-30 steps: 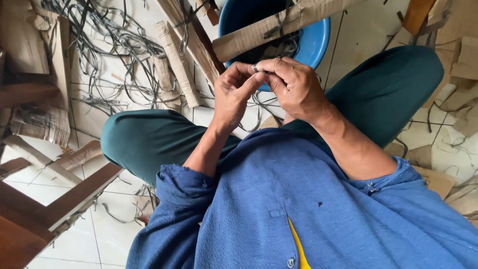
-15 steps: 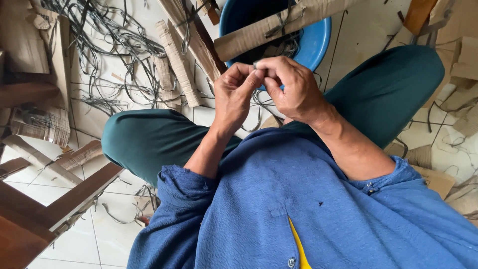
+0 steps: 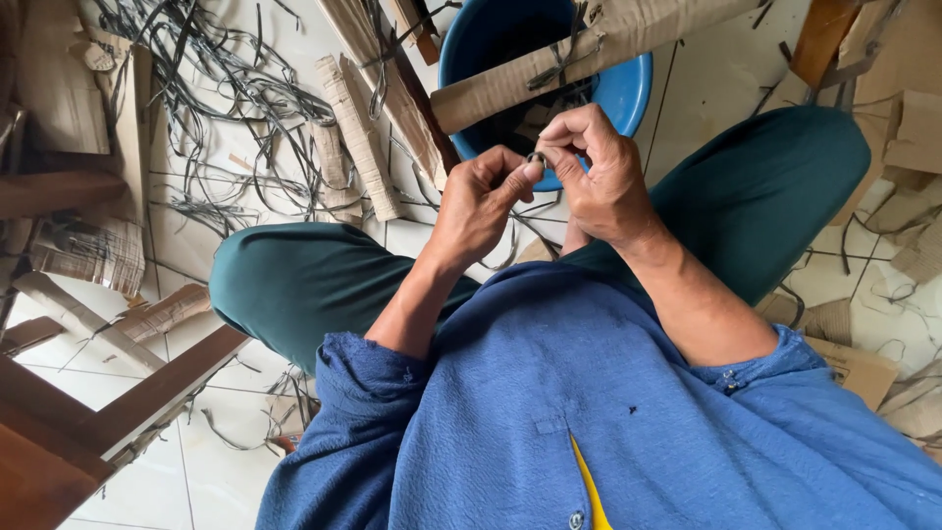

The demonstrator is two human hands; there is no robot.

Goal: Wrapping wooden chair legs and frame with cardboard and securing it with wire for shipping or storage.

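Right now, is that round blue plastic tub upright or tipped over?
Upright: the round blue plastic tub sits on the tiled floor with its open mouth facing up, a cardboard strip lying across its rim.

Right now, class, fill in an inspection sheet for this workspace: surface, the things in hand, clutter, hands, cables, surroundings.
Surface: white tiled floor, partly covered.
Things in hand: a small dark strip pinched between both hands, above the blue basin.
Clutter: cardboard strips and loose dark strips across the floor; a cardboard piece lies over the basin.
Hands: left hand and right hand meet at the fingertips, both closed on the strip.
Cables: nothing seen.
Surroundings: wooden boards at left, cardboard scraps at right; the person sits with knees bent.
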